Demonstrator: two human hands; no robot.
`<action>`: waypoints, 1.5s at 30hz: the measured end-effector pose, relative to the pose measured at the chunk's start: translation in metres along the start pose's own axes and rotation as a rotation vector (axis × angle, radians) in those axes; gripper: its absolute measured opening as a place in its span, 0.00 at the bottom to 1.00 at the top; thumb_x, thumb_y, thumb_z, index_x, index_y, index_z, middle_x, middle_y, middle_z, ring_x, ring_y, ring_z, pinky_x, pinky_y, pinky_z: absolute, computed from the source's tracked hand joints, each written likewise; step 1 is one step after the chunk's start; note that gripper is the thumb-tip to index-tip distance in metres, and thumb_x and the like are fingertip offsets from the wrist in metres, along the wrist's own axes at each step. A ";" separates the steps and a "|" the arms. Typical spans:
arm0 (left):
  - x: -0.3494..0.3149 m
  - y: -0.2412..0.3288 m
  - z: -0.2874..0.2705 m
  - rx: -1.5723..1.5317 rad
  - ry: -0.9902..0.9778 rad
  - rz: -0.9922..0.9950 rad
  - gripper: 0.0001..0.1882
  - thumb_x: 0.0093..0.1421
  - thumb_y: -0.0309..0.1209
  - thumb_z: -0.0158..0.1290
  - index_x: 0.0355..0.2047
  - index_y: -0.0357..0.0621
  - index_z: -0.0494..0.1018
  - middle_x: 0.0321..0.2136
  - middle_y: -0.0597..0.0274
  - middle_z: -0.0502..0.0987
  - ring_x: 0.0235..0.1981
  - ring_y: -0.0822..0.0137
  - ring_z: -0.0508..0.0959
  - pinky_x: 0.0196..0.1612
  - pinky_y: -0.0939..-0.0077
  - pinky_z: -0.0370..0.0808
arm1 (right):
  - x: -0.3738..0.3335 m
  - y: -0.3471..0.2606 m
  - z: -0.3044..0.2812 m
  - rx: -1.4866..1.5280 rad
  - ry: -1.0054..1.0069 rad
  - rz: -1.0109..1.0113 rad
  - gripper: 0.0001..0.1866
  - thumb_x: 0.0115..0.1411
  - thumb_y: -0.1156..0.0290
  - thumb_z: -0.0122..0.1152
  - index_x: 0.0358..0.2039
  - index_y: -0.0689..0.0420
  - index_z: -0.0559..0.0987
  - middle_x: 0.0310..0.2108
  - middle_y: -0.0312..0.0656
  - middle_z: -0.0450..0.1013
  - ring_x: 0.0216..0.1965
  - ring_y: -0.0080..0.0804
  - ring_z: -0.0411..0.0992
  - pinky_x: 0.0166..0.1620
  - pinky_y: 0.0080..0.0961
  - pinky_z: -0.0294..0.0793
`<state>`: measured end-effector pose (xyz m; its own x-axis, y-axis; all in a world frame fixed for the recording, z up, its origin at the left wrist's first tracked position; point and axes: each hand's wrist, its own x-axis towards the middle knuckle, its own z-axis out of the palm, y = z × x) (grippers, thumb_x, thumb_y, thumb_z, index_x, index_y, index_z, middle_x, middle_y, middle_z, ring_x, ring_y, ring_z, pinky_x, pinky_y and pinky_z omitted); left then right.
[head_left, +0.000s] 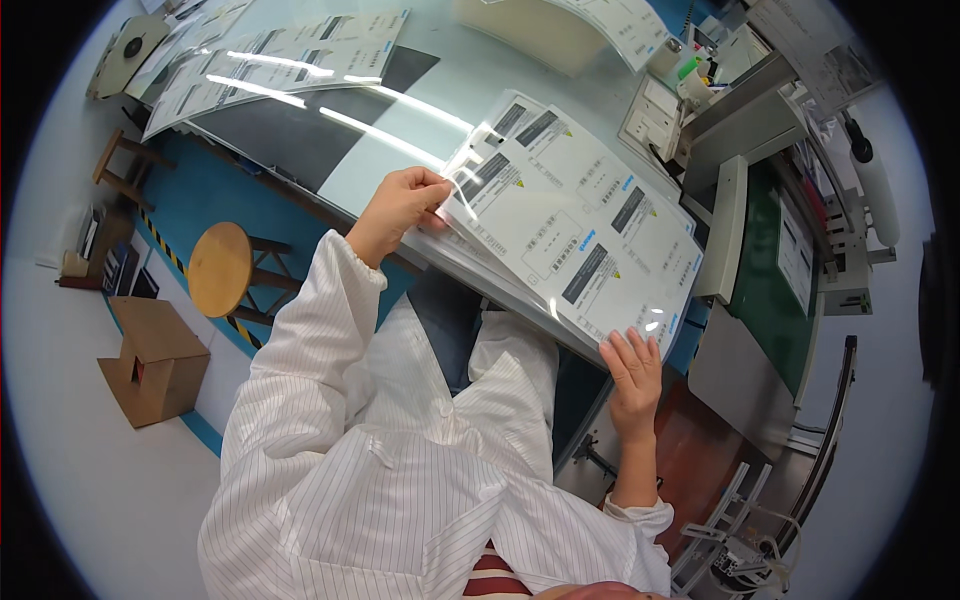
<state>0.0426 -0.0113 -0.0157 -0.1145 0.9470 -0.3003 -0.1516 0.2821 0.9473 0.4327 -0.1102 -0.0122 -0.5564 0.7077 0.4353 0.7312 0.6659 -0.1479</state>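
A stack of printed plastic sheets (545,225), white with dark label blocks and small yellow triangles, lies at an angle along the near edge of the glossy table. At the stack's left corner my left hand (405,207) is closed, thumb and fingers pinching the top sheet's edge. That corner looks slightly lifted and bent, with bright glare on it. My right hand (632,375) rests flat at the near right corner of the stack, its fingers stretched out and touching the sheet's edge. The sheets beneath show in a small offset along the left and far sides.
More printed sheets (290,60) lie at the table's far left, beside a dark grey mat (270,125). Another sheet stack (620,25) sits at the far edge. A machine with a green belt (765,290) stands right. Left are a wooden stool (222,270) and a cardboard box (155,360).
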 end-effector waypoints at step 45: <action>0.050 -0.056 0.027 1.047 0.305 0.601 0.24 0.66 0.38 0.46 0.54 0.28 0.66 0.49 0.40 0.70 0.50 0.49 0.70 0.54 0.60 0.65 | -0.107 0.293 0.001 -0.530 0.239 1.158 0.25 0.66 0.58 0.44 0.60 0.57 0.66 0.64 0.51 0.57 0.67 0.47 0.51 0.66 0.50 0.47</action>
<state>0.0720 0.0243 -0.0808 -0.1393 0.9334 0.3306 0.8430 -0.0634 0.5341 0.7058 0.0096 -0.1025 0.5451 0.7095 0.4466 0.8337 -0.5151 -0.1993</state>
